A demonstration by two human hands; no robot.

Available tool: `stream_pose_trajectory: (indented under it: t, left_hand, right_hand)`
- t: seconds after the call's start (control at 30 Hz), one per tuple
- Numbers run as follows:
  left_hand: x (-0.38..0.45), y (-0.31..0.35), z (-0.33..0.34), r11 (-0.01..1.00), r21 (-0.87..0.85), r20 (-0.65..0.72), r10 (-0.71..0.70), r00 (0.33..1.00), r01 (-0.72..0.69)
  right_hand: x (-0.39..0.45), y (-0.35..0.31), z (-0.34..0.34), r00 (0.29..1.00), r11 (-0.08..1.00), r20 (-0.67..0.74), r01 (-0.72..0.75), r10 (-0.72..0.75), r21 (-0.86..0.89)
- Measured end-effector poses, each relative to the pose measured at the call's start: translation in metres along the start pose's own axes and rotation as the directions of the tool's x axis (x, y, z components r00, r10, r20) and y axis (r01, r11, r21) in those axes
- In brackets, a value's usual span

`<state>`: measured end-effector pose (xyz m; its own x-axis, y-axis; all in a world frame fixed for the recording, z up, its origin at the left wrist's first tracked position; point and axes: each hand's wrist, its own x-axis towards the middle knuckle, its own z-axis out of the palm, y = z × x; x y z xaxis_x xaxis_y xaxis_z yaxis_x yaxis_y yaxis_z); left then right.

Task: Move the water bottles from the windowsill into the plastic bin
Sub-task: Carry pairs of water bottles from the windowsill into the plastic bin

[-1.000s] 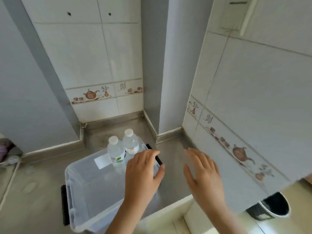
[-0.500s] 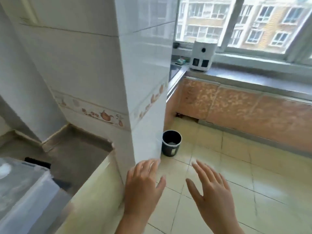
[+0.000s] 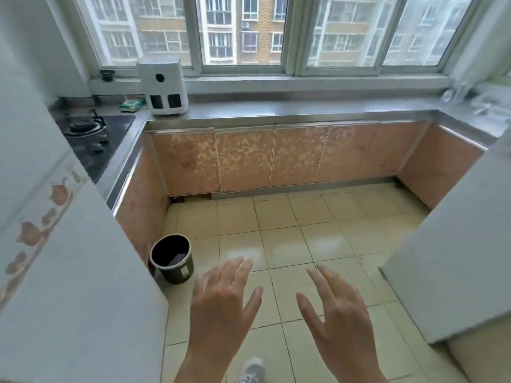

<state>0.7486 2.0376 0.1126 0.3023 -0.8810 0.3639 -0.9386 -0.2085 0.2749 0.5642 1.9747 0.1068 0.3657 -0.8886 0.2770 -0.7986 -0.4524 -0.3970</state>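
Note:
My left hand [image 3: 221, 305] and my right hand [image 3: 337, 308] hover side by side low in the view over the tiled floor, both empty with fingers spread. The grey windowsill [image 3: 304, 106] runs along the far wall under the window. At its far right end blurred clear objects [image 3: 467, 95] stand, possibly water bottles; I cannot tell for sure. The plastic bin is out of view.
A white appliance [image 3: 163, 87] stands on the sill's left end beside a gas stove [image 3: 88, 131]. A black waste bin [image 3: 172, 258] sits on the floor by the orange cabinets [image 3: 276, 158]. A tiled pillar [image 3: 69, 258] is close on my left, a white unit [image 3: 456, 258] on my right.
The view has swung right, from the plastic bin holding two bottles, past the pillar, to the window and sill. Both hands stayed empty and open in front of me.

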Motion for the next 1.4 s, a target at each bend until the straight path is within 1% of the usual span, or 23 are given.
stream_pose_trajectory:
  t: [0.2,0.33,0.5,0.6,0.7,0.87,1.07,1.23,1.4]
  left_hand:
    - [0.124,-0.012,0.046,0.991,-0.020,0.011,0.130,0.991,-0.130]
    - [0.204,-0.008,0.073,0.972,-0.032,0.041,0.234,0.971,-0.233]
    - [0.285,0.015,0.114,0.937,-0.075,0.039,0.344,0.938,-0.341]
    - [0.332,0.034,0.146,0.910,-0.096,0.048,0.410,0.911,-0.404]
    - [0.387,0.056,0.181,0.891,-0.100,0.048,0.449,0.892,-0.443]
    - [0.492,0.102,0.238,0.887,-0.096,0.057,0.458,0.887,-0.452]
    - [0.614,0.153,0.282,0.888,-0.093,0.047,0.457,0.888,-0.451]
    - [0.698,0.192,0.319,0.888,-0.115,0.018,0.451,0.893,-0.446]
    - [0.779,0.229,0.371,0.872,-0.141,0.036,0.479,0.877,-0.470]
  right_hand:
    - [0.104,0.027,0.012,0.992,0.993,-0.069,-0.105,0.102,-0.048]
    - [0.168,0.043,0.016,0.975,0.977,-0.117,-0.199,0.190,-0.072]
    - [0.222,0.075,0.020,0.941,0.950,-0.179,-0.305,0.289,-0.068]
    - [0.262,0.106,0.024,0.917,0.931,-0.204,-0.361,0.342,-0.061]
    - [0.310,0.140,0.029,0.904,0.921,-0.227,-0.385,0.363,-0.063]
    - [0.412,0.210,0.034,0.897,0.916,-0.234,-0.398,0.375,-0.058]
    - [0.538,0.284,0.015,0.904,0.926,-0.244,-0.373,0.350,-0.056]
    - [0.614,0.338,0.008,0.888,0.915,-0.267,-0.401,0.375,-0.047]
    - [0.687,0.399,0.014,0.865,0.895,-0.285,-0.444,0.414,-0.049]
